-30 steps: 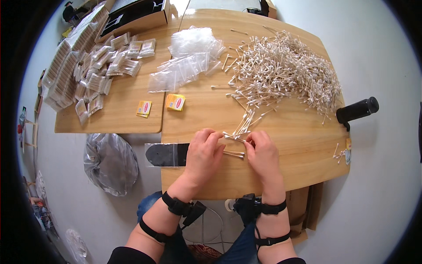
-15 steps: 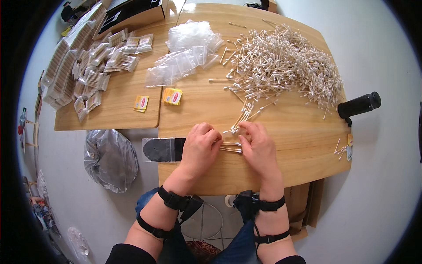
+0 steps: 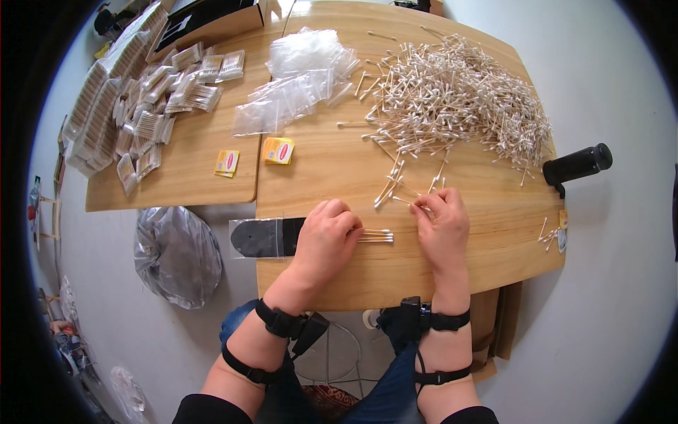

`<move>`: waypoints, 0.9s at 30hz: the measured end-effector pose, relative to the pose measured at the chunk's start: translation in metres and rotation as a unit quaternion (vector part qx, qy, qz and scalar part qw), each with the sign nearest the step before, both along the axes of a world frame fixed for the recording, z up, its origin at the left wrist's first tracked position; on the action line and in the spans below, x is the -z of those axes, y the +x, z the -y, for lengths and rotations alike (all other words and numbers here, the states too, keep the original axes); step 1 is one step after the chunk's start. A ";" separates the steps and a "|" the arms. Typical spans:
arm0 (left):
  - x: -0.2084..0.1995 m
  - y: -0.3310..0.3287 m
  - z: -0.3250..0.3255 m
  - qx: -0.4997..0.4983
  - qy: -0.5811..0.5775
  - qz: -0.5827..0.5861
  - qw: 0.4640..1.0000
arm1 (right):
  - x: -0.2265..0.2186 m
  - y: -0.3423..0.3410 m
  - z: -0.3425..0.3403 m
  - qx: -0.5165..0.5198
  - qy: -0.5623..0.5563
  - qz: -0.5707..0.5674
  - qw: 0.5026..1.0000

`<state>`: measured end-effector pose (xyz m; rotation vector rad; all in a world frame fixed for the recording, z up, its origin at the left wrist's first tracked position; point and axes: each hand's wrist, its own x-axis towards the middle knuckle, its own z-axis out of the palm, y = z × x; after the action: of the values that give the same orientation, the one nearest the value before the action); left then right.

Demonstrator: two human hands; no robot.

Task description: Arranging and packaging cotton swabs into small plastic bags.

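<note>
My left hand (image 3: 326, 239) is closed on several cotton swabs (image 3: 378, 236), whose white tips stick out to the right between its fingers. Under and left of that hand, a black round-ended strip (image 3: 256, 240) lies inside a clear zip bag at the table's front edge. My right hand (image 3: 443, 225) pinches a cotton swab (image 3: 402, 201) with thumb and forefinger, beside a few loose cotton swabs (image 3: 390, 185). Farther off spreads a large heap of cotton swabs (image 3: 459, 99). How many swabs the left hand holds is partly hidden by its fingers.
Empty clear bags (image 3: 296, 99) lie at the back middle, near yellow cards (image 3: 279, 150). Filled swab packs (image 3: 152, 127) pile up at the left, with a cardboard box (image 3: 212, 25) behind. A black bottle (image 3: 575, 166) lies at the right edge. A grey plastic-covered bundle (image 3: 176, 258) is below.
My right hand has moved right and slightly away from the left hand, and now pinches a swab near the loose ones. The left hand stays almost in place with its swabs.
</note>
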<state>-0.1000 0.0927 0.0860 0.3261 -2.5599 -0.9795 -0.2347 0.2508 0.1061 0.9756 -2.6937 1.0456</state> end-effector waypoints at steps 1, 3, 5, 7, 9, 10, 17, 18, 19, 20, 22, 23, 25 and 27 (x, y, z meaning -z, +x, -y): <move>0.000 0.000 0.000 0.000 0.001 0.000 1.000 | -0.004 0.002 0.002 -0.016 0.000 -0.034 0.999; -0.002 0.001 0.000 0.017 -0.002 0.004 1.000 | -0.006 0.008 0.006 -0.064 0.005 -0.004 0.998; -0.005 0.001 -0.001 -0.010 0.031 0.009 0.999 | -0.005 0.015 0.012 -0.111 0.010 0.027 0.993; -0.005 0.000 -0.001 -0.036 0.066 0.014 0.997 | -0.002 0.021 0.018 -0.174 0.037 0.014 0.984; -0.005 -0.003 -0.002 -0.066 0.035 -0.046 0.996 | 0.001 0.021 0.018 -0.172 0.014 0.050 0.984; -0.004 -0.002 -0.002 -0.066 0.035 -0.046 0.996 | 0.002 0.021 0.018 -0.170 -0.009 0.087 0.982; -0.005 -0.001 -0.005 -0.003 0.001 -0.008 1.000 | 0.003 -0.012 -0.013 0.025 0.021 0.016 0.999; -0.005 0.000 -0.005 -0.004 0.004 -0.005 1.000 | 0.004 -0.012 -0.013 0.018 0.031 0.007 0.999; -0.005 0.001 -0.004 -0.004 0.004 -0.004 1.000 | 0.005 -0.012 -0.013 0.010 0.042 -0.002 0.999; -0.006 0.002 -0.003 -0.005 0.010 -0.001 1.000 | 0.006 -0.012 -0.012 0.010 0.042 -0.001 0.999; -0.006 0.000 -0.004 -0.004 0.018 0.000 1.000 | 0.007 -0.013 -0.014 -0.008 0.055 -0.012 0.998; -0.006 -0.001 -0.004 -0.002 0.022 -0.005 1.000 | 0.006 -0.013 -0.015 -0.008 0.055 -0.012 0.998; -0.006 -0.001 -0.004 -0.002 0.027 -0.009 1.000 | 0.004 -0.012 -0.014 -0.018 0.070 -0.034 0.997; -0.005 -0.001 -0.004 0.003 0.020 -0.009 1.000 | 0.003 -0.012 -0.013 -0.043 0.062 -0.021 0.997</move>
<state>-0.1006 0.0964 0.0914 0.3198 -2.5292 -1.0320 -0.2463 0.2636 0.1029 1.1305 -2.7321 0.8709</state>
